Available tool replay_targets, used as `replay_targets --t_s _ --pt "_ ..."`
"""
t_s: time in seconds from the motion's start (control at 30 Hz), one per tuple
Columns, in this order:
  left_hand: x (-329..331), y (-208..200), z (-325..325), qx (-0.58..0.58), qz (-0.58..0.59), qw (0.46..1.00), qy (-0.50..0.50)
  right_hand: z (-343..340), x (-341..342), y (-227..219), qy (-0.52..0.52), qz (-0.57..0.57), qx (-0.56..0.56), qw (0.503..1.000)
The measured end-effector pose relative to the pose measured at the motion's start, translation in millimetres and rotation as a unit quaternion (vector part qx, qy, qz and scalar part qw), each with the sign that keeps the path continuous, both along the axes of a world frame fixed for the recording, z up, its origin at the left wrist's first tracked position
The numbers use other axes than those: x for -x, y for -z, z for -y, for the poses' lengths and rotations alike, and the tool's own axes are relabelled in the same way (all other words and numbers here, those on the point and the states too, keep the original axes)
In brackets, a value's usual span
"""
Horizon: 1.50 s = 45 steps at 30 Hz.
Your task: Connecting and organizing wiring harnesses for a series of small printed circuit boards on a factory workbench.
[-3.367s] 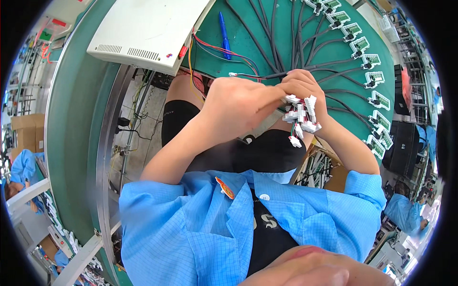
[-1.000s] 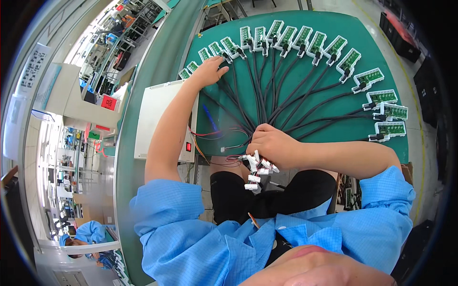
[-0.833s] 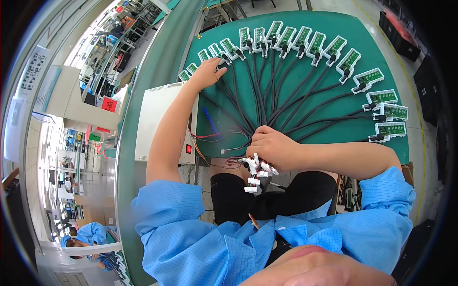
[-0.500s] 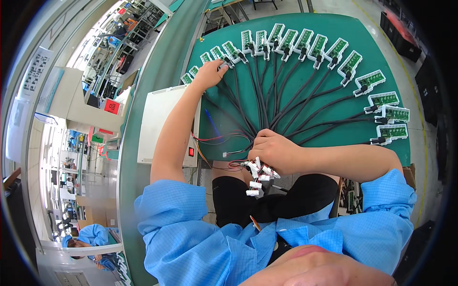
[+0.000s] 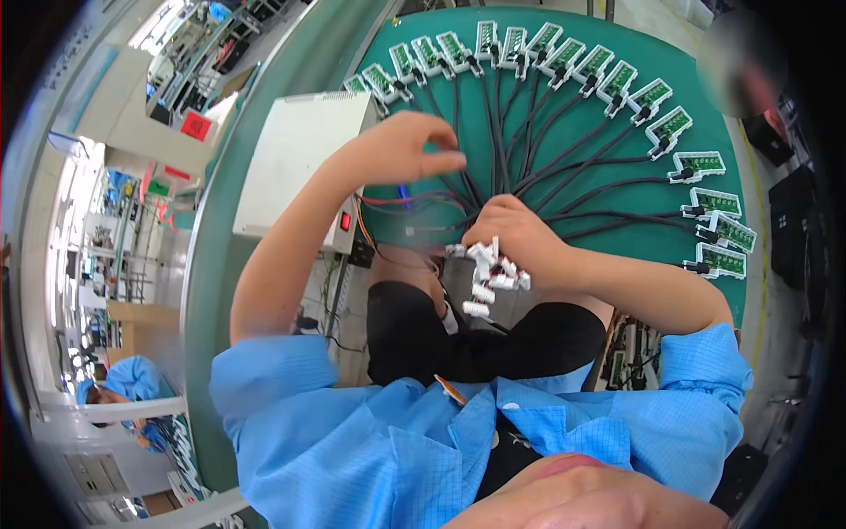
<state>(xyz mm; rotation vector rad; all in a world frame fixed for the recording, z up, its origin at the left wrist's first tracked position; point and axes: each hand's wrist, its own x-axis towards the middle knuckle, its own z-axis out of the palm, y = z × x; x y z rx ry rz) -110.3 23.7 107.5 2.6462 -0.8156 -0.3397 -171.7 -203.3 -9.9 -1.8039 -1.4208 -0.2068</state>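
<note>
Many green circuit boards in clear-white housings (image 5: 564,60) lie fanned in an arc on the green table mat (image 5: 608,198), each with a black cable (image 5: 571,161). My right hand (image 5: 520,236) is closed around the bundle where these cables meet, at the table's near edge. White plug connectors (image 5: 483,273) on thin wires hang out below that fist. My left hand (image 5: 407,148) hovers over the cables at the left of the fan, thumb and fingers apart, holding nothing. It is nearest to the leftmost boards and the beige box.
A beige metal box (image 5: 300,145) with a red rocker switch (image 5: 345,220) stands at the left, with red, yellow and dark wires running from it. A small white connector (image 5: 410,231) lies near the front edge. At lower left, another person in blue (image 5: 132,379) sits at a bench.
My left hand has left the boards at the far left and come back nearer to me, its fingers parting. My right hand keeps its grip on the bundle. The whole view has shifted slightly.
</note>
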Motion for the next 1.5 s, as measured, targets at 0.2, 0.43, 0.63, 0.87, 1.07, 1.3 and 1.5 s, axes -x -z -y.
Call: replay_targets --t_s 0.2,0.43,0.63,0.87,1.07,1.3,1.5 --pt "134 20 2 0.204 -0.011 0.976 -0.074 -9 -6 3 0.001 0.014 -0.035 0.999" --pt "150 63 13 0.268 0.210 0.938 -0.062 -7 -2 -11 0.012 -0.011 -0.015 1.000" --pt "169 82 5 0.211 0.257 0.932 -0.145 -8 4 -23 0.053 -0.050 -0.072 0.995" --pt "197 97 -2 0.289 0.159 0.915 -0.234 -9 9 -30 0.078 -0.019 -0.048 0.996" --pt "178 69 17 0.483 -0.036 0.835 -0.259 -11 15 -27 0.086 -0.013 -0.011 0.996" --pt "142 72 25 0.497 -0.223 0.802 -0.246 -7 8 -21 0.049 0.007 0.021 0.999" --pt "127 81 16 0.524 -0.258 0.784 -0.212 -7 7 -22 0.024 0.004 0.037 0.999"
